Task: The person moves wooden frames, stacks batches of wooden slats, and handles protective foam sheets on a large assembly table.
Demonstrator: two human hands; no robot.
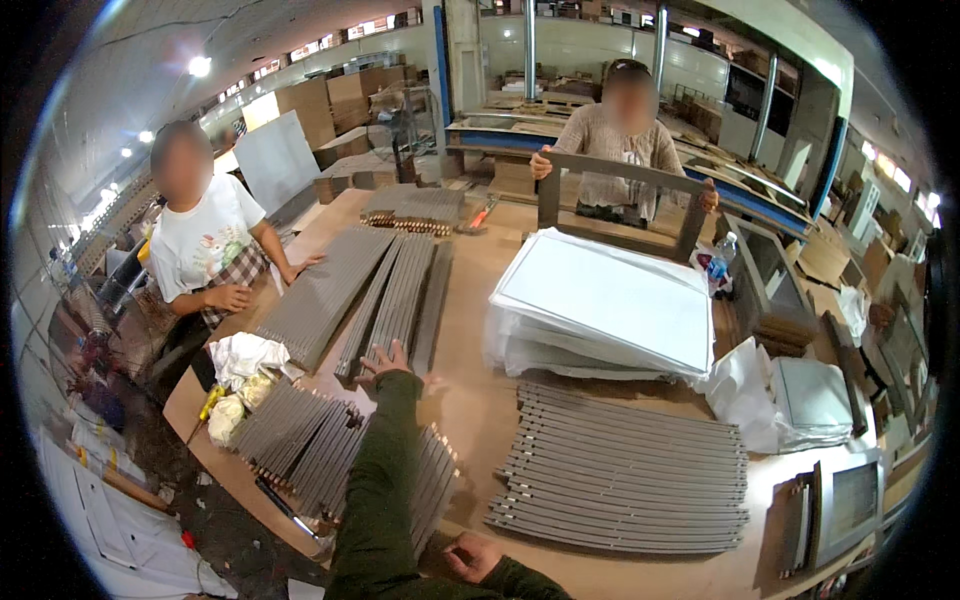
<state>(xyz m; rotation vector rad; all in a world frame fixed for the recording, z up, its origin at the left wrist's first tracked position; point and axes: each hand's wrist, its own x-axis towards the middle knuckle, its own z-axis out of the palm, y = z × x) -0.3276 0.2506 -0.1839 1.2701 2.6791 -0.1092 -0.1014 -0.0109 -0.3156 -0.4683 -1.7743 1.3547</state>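
My left hand point(385, 366) reaches forward over the table with its fingers spread. It lies at the near ends of a stack of long grey strips point(400, 290); whether it touches them I cannot tell. Under my left forearm are bundles of shorter grey bars point(295, 430) with light brown ends, partly hidden by the sleeve. My right hand point(472, 556) stays low by the table's near edge, fingers curled in, with nothing visible in it. To its right lies a wide row of grey bars point(620, 470) set side by side.
White panels point(610, 300) are stacked at centre right. Behind them a person holds up a grey frame point(625, 168). Another person rests a hand point(300, 268) by grey strips at the left. A bottle point(722, 262), a hammer point(480, 215), white cloths point(245, 360) and a glazed frame point(850, 505) also lie about.
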